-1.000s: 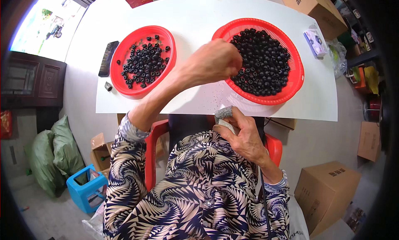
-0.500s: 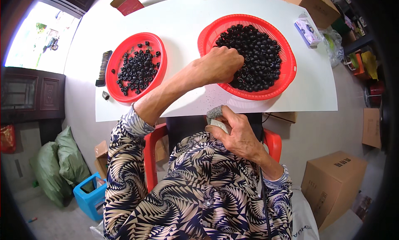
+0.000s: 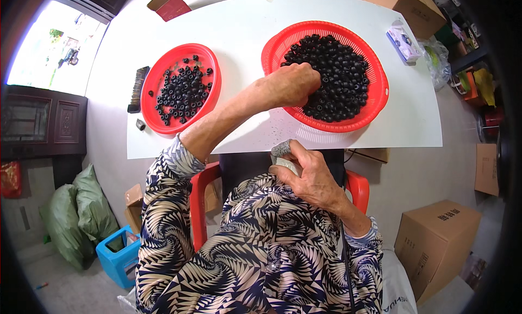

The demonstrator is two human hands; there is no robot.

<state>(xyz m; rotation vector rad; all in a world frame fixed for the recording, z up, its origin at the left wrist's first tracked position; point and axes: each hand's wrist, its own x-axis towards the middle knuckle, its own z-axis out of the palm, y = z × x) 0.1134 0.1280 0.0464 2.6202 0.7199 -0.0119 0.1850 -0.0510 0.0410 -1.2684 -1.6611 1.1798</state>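
Observation:
My left hand (image 3: 295,84) reaches across to the red slotted basket (image 3: 379,104) at the right of the table. Its fingers are curled in at the heap of small round black pieces (image 3: 340,74), and the fingertips are hidden. Low at the table's front edge, my right hand (image 3: 312,178) is closed around a small whitish object (image 3: 288,164), mostly covered by the fingers. A grey wrap (image 3: 281,148) covers its index finger. Farther left, a shallow red tray (image 3: 216,77) carries a looser group of black ring-like pieces (image 3: 185,93) with open centres.
Left of the tray lie a dark comb-like brush (image 3: 138,90) and a small dark piece (image 3: 141,124). A tissue pack (image 3: 404,44) sits at the table's right. Cardboard boxes (image 3: 437,243), green sacks (image 3: 60,227) and a blue stool (image 3: 117,259) stand on the floor.
The whole view has shifted very slightly. My left hand stays at the basket with its fingers curled, and my right hand keeps its hold on the whitish object.

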